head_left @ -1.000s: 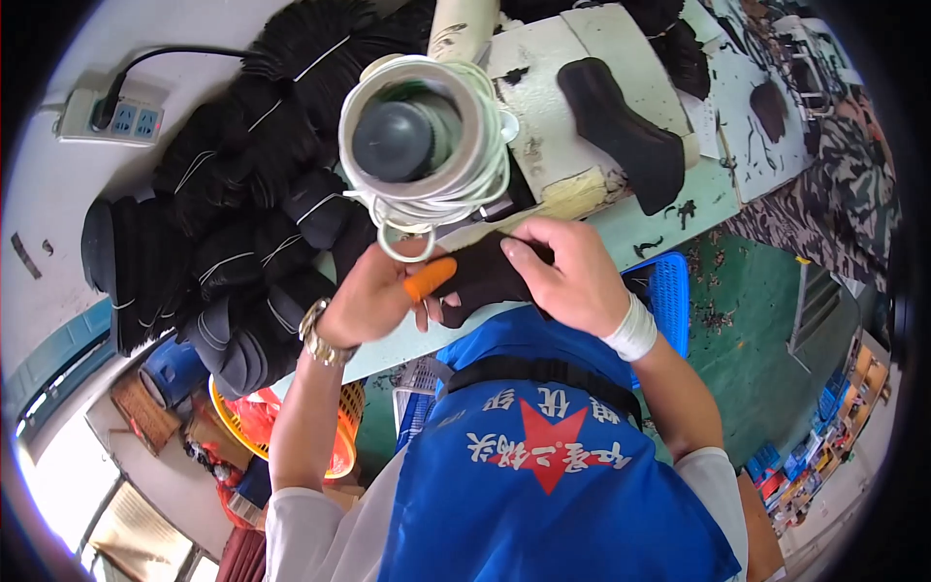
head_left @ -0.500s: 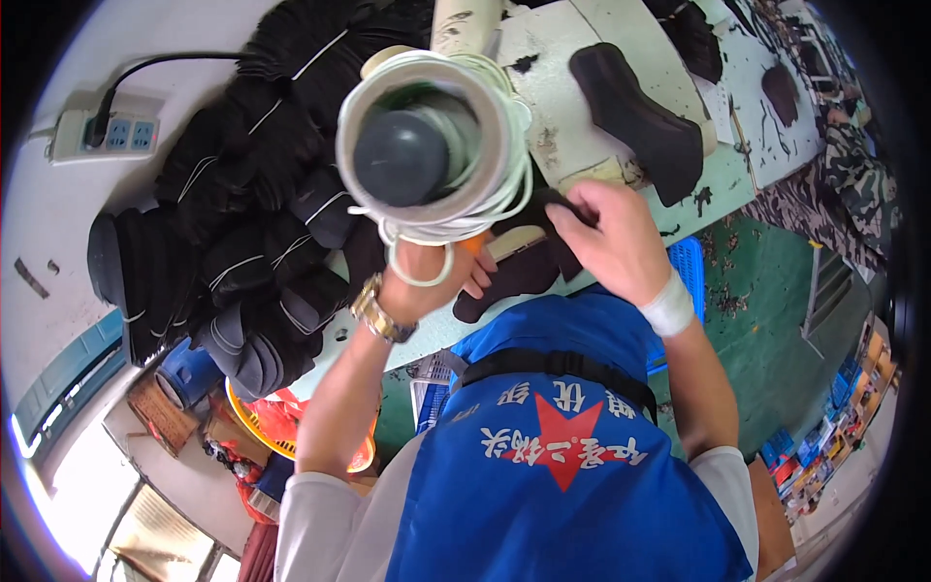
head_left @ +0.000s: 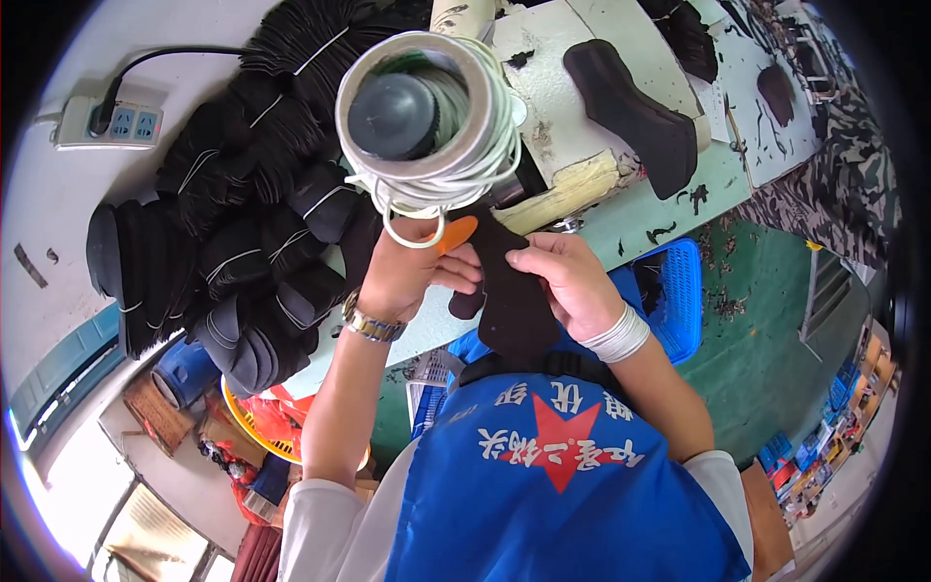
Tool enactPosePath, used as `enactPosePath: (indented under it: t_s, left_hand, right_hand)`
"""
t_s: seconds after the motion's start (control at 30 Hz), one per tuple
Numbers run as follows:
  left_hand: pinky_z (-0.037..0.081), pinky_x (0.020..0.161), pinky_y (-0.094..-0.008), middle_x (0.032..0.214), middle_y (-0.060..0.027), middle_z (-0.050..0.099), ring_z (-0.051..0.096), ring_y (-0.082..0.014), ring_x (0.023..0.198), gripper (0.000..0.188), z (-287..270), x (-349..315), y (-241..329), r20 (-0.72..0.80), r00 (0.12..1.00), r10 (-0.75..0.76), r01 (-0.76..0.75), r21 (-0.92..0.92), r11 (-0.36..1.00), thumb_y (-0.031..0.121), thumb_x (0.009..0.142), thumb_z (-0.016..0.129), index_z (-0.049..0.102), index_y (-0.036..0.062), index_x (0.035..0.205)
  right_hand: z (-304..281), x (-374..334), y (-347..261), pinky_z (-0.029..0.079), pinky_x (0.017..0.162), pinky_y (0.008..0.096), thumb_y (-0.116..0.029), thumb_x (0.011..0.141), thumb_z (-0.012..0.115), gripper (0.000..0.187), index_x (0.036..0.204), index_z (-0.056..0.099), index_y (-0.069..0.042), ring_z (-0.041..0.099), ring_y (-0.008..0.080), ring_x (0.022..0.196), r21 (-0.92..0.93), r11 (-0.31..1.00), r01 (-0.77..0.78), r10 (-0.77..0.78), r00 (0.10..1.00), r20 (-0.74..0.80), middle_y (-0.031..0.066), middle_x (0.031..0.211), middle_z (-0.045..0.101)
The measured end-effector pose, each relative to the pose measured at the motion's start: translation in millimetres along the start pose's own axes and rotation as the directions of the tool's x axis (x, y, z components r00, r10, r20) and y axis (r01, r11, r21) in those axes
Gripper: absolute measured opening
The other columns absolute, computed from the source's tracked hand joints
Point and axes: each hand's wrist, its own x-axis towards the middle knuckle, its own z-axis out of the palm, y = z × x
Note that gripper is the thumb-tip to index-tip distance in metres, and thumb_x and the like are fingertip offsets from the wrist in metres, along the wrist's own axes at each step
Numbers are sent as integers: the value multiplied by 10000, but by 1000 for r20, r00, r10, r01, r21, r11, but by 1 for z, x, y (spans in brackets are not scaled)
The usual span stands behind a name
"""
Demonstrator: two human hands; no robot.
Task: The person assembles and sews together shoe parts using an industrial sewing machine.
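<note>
A black insole-shaped piece (head_left: 516, 310) hangs between my hands, its lower end in front of the blue apron. My right hand (head_left: 572, 286), a white band at its wrist, pinches the right edge between thumb and fingers. On the left edge is my left hand (head_left: 412, 276), with an orange cover (head_left: 457, 235) on the thumb and a metal watch (head_left: 373, 322) at the wrist. Its fingertips meet the piece's edge, partly out of sight. A smaller dark part (head_left: 466, 305) shows beside the fingers. Another black insole-shaped piece (head_left: 630, 112) lies on the white machine top.
A pale tube (head_left: 485, 107) wound with white cord rises over my left hand. Behind my hands is a cream machine arm (head_left: 567, 194). Tied bundles of black pieces (head_left: 233, 257) crowd the left. A blue basket (head_left: 684, 301) stands right, below the table edge.
My right hand has moved left and nearer to me, bringing the black insole-shaped piece before my body. More of my left hand shows, and the cream machine arm is uncovered.
</note>
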Motion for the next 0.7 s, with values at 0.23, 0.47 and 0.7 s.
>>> enactPosePath:
  t_s: [0.23, 0.47, 0.7]
  left_hand:
    - [447, 821, -299, 966, -31, 644, 558, -122, 912, 200, -29, 11, -25, 275, 959, 72, -190, 435, 880, 63, 875, 581, 627, -11, 1055]
    - [447, 842, -233, 960, -55, 678, 573, -84, 896, 403, -62, -14, 52, 351, 922, 162, -335, 519, 786, -72, 749, 392, 652, -35, 1055]
    - [457, 798, -254, 936, -82, 681, 576, -106, 844, 437, -57, -4, 71, 403, 863, 305, -495, 550, 673, -55, 674, 429, 643, -26, 1053]
  right_hand:
    - [-2, -10, -6, 530, 589, 246, -188, 865, 638, 185, 842, 647, -4, 627, 126, 625, -29, 998, 57, -56, 998, 11, 58, 726, 630]
    - [32, 5, 3, 576, 688, 309, -167, 913, 586, 170, 898, 588, 3, 686, 207, 741, 266, 934, -238, 165, 949, 270, 202, 931, 683]
    - [46, 11, 5, 571, 745, 347, -179, 935, 531, 238, 1019, 586, 37, 687, 249, 817, 383, 908, -171, 96, 973, 208, 202, 961, 675]
